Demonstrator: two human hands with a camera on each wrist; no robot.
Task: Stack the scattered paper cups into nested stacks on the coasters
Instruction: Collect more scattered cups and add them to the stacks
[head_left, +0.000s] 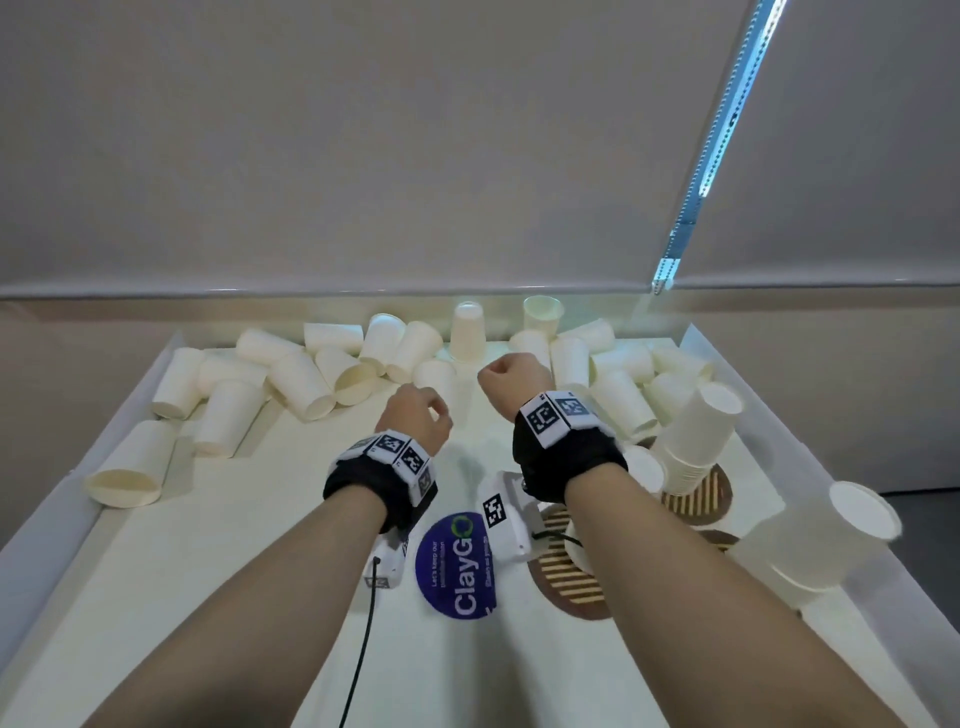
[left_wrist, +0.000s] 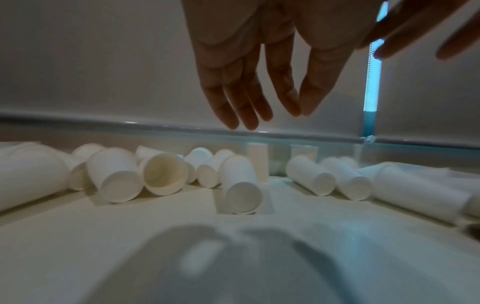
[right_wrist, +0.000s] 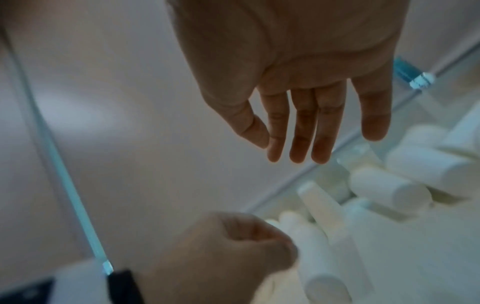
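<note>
the pale table (head_left: 234, 545) carries loose paper cups (head_left: 301, 384) strewn across its far end. two nested stacks (head_left: 696, 441) lean on striped coasters (head_left: 701, 499) at the right. left hand (head_left: 415, 415) and right hand (head_left: 511, 376) hover empty, fingers relaxed.

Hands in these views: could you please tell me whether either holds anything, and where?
Nothing is held: left hand and right hand are both empty.
</note>
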